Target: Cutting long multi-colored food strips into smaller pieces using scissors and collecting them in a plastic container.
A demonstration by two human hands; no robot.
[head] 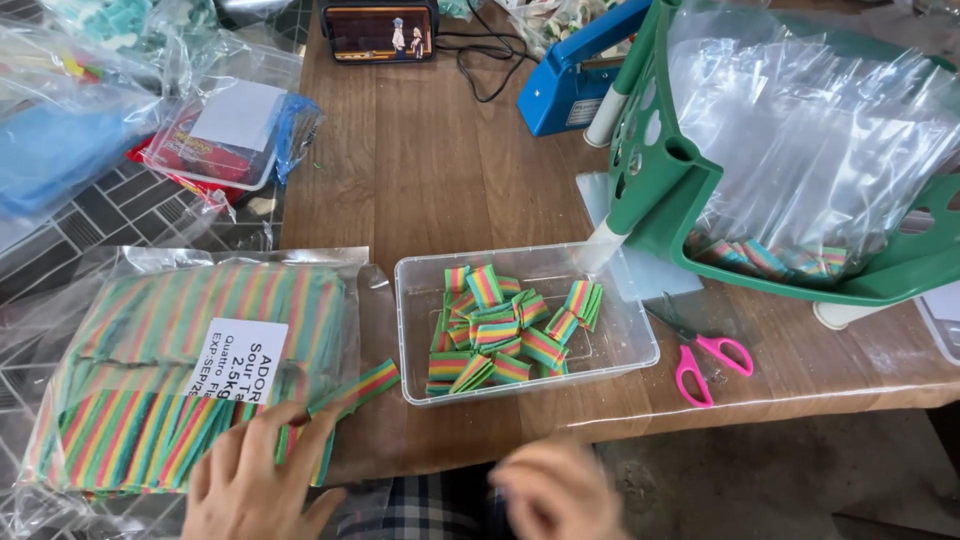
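The left hand lies with its fingers spread flat and open on the near right corner of the big clear bag of rainbow candy strips, gripping nothing; the fingertips point up and to the right, toward a loose strip that pokes out of the bag's open right edge. That strip runs slantwise, its long axis rising from the bag toward the clear plastic tub, and its far end sits just beside the tub's left wall. The right hand is blurred at the near edge of the wooden table, below the tub; whether its fingers are open or curled cannot be told. Of the two, the left is plainly nearer the strip. Cut candy pieces fill the tub; pink scissors lie to its right
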